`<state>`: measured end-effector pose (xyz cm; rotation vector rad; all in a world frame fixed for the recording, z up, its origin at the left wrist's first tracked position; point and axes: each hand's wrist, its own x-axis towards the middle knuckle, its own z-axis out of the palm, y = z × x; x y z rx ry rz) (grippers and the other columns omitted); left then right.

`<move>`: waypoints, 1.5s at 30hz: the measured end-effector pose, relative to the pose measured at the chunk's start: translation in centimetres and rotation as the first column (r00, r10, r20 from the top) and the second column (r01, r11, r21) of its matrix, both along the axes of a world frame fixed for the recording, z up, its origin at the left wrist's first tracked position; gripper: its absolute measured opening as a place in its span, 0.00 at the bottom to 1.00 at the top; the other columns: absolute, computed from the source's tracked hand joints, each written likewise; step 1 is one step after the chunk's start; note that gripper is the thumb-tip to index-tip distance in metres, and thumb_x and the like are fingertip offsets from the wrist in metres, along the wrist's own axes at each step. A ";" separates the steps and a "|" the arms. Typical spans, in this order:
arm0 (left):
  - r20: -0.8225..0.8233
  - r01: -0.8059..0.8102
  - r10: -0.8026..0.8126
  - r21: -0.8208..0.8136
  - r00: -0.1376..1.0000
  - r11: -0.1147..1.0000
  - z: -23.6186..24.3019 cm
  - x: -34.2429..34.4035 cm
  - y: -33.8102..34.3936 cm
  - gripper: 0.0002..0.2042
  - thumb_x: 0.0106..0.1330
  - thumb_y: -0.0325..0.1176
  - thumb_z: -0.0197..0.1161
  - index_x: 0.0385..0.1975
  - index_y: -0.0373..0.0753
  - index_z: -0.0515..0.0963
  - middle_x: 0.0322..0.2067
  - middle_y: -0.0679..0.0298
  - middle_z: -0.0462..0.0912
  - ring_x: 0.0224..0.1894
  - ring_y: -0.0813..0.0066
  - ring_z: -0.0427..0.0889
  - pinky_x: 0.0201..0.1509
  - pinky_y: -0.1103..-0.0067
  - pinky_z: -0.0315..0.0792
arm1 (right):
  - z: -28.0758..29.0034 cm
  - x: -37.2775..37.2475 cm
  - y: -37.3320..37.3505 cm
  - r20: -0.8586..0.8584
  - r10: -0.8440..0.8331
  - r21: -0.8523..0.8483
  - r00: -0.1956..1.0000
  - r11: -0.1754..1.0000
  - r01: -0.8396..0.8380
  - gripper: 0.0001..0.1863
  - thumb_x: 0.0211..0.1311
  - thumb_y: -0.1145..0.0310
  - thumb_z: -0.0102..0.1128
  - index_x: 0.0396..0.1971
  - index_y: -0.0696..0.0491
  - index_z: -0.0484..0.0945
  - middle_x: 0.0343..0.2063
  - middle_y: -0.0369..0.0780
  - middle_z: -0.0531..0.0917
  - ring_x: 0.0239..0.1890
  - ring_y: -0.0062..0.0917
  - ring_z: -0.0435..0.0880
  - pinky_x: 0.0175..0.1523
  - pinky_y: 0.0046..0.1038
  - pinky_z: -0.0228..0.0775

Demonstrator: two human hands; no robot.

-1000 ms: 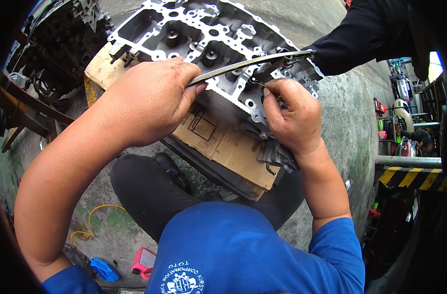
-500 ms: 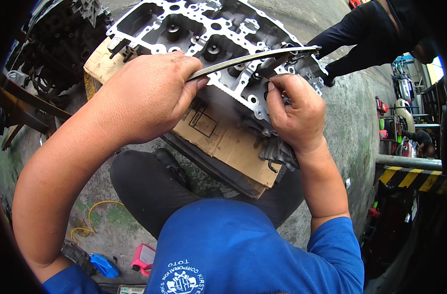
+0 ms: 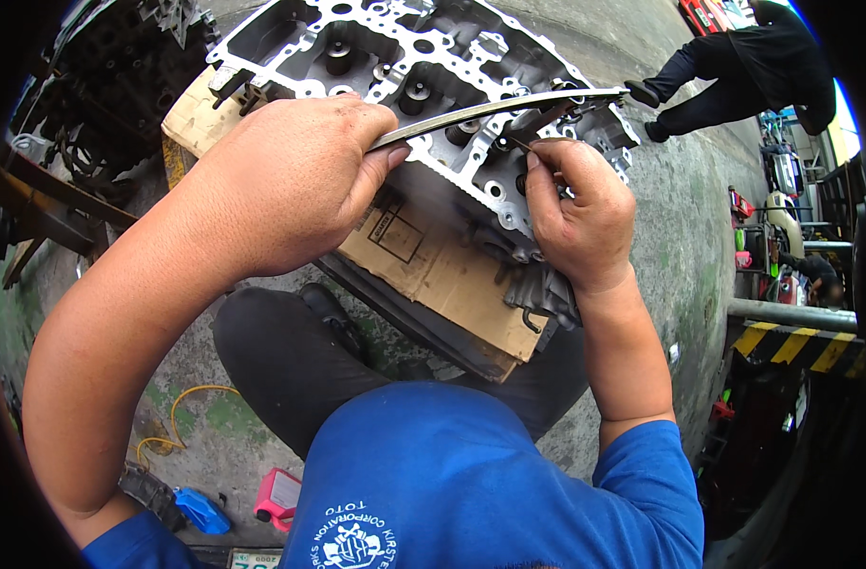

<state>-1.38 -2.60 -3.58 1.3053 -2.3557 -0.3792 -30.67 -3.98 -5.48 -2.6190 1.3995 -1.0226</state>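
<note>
An aluminium engine cylinder head (image 3: 499, 199) rests on cardboard (image 3: 442, 294) in front of me. My left hand (image 3: 291, 180) is closed on a long, slightly curved metal lever bar (image 3: 490, 109), which lies across the head to a fitting at its right end. Below the bar, my right hand (image 3: 580, 209) pinches a thin, dark, pin-like tool (image 3: 519, 143), its tip down among the valve bores near a small round stem. The tip's exact contact is too small to make out.
A dark engine assembly (image 3: 101, 95) stands at the left. A person in dark clothes (image 3: 746, 66) walks at upper right; another crouches farther back (image 3: 812, 270). A striped barrier (image 3: 793, 346) is at right. A blue container (image 3: 201, 510), red container (image 3: 276, 498) and yellow hose (image 3: 191, 394) lie below left.
Both my hands have shifted slightly up and to the right, the bar's right end rising a little with them. The person in dark clothes has moved away, toward the upper right.
</note>
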 end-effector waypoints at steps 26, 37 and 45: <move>-0.003 0.002 -0.002 0.033 1.000 0.999 0.2 0.0 -0.1 0.13 0.78 0.38 0.57 0.44 0.34 0.82 0.38 0.46 0.85 0.43 0.41 0.86 0.51 0.53 0.78 | -0.3 0.2 0.0 0.129 -0.001 0.011 0.992 1.000 -0.001 0.04 0.60 0.78 0.68 0.34 0.53 0.84 0.30 0.41 0.87 0.31 0.36 0.88 0.37 0.32 0.79; -0.009 -0.003 0.003 -0.020 1.000 1.000 -0.1 0.1 0.0 0.13 0.77 0.37 0.58 0.45 0.33 0.82 0.39 0.45 0.86 0.45 0.41 0.86 0.52 0.55 0.79 | -0.2 0.2 0.0 0.156 0.029 0.008 0.987 0.999 -0.031 0.04 0.60 0.78 0.68 0.35 0.54 0.85 0.30 0.43 0.87 0.30 0.37 0.88 0.37 0.32 0.79; 0.005 -0.010 0.010 -0.028 1.000 1.000 -0.1 0.1 0.0 0.13 0.77 0.37 0.58 0.46 0.33 0.82 0.40 0.45 0.86 0.45 0.42 0.86 0.53 0.56 0.79 | -0.1 -0.1 -0.1 0.054 0.012 0.023 0.998 1.000 -0.013 0.05 0.63 0.80 0.67 0.38 0.57 0.86 0.32 0.43 0.88 0.32 0.30 0.89 0.39 0.28 0.81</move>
